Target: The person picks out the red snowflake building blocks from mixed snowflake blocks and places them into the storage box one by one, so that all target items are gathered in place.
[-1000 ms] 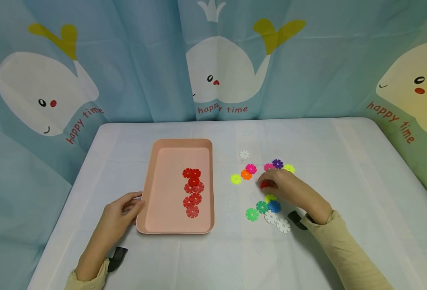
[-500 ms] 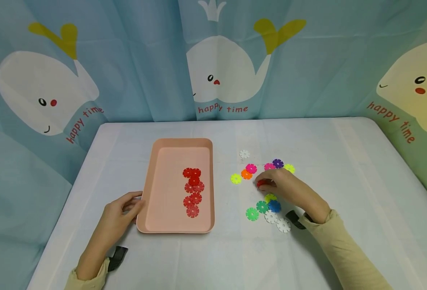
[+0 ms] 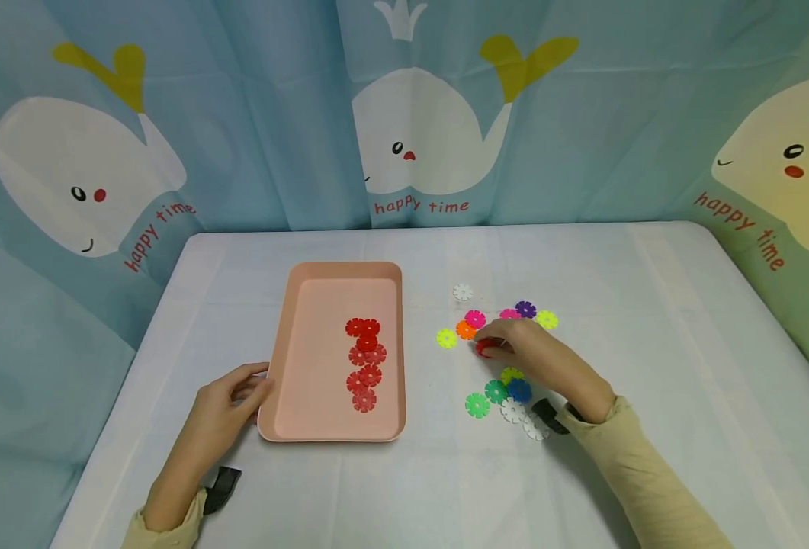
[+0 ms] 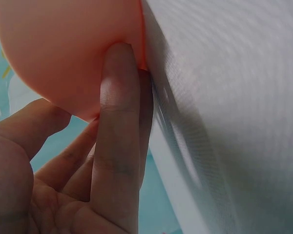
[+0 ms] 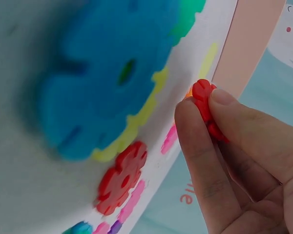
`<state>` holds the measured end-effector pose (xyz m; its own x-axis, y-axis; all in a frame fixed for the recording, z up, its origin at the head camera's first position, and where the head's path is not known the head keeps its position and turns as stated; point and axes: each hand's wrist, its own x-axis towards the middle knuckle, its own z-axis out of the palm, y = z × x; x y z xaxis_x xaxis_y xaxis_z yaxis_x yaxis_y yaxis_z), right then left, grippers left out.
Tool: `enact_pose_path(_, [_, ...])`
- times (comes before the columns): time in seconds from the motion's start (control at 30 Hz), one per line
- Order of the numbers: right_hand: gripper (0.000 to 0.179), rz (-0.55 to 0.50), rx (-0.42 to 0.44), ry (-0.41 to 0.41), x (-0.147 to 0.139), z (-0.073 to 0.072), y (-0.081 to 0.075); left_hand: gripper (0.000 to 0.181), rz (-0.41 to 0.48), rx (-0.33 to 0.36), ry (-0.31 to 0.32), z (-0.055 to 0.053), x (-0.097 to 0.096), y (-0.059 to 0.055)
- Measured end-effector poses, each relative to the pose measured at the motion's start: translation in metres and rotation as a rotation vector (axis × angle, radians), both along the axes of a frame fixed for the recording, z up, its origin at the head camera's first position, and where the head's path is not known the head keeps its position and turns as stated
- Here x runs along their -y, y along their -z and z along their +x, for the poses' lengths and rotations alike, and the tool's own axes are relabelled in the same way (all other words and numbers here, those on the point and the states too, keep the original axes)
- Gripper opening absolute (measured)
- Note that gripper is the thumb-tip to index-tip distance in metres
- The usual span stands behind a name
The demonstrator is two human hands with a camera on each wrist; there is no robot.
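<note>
In the head view my left hand point(image 3: 224, 404) holds the left edge of a pink tray point(image 3: 277, 328). The left wrist view shows the thumb at its rim and fingers point(image 4: 118, 97) against its outer wall. Several overlapping red notched plastic discs point(image 3: 366, 343) lie in the tray's right half. Right of the tray, my right hand point(image 3: 548, 358) hovers among loose discs. Thumb and index finger pinch a red notched disc point(image 5: 203, 100), seen edge-on; whether it is one or more is unclear. Another red disc point(image 5: 122, 178) lies on the table in the right wrist view.
Around the right hand lie a blue disc point(image 3: 519, 390), green disc point(image 3: 476, 405), white disc point(image 3: 462, 292), orange disc point(image 3: 466, 330), yellow disc point(image 3: 447, 338) and purple disc point(image 3: 525, 309). A whale-print curtain point(image 3: 239, 114) hangs behind the white table point(image 3: 651, 320).
My right hand has moved slightly left, toward the tray, with the red disc in its fingers. The left hand and the tray have stayed put.
</note>
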<state>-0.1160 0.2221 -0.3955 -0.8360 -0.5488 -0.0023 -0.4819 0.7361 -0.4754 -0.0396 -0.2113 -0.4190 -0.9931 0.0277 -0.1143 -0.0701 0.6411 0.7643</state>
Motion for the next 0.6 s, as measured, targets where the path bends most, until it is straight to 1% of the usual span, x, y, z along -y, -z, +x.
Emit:
enact_pose_path(0.13, [0.021,-0.011,-0.009,0.002,0.005,0.0,-0.001,0.041,-0.003,0.004,-0.003,0.0,0.0,0.0])
enact_pose_path(0.4, [0.024,-0.023,-0.023,-0.041,0.018,-0.001,-0.002,0.042,0.025,0.038,-0.009,0.0,-0.001,-0.001])
enact_pose_path(0.6, [0.026,-0.007,-0.021,-0.053,0.025,-0.002,-0.004,0.042,0.021,0.029,0.001,0.0,0.0,0.0])
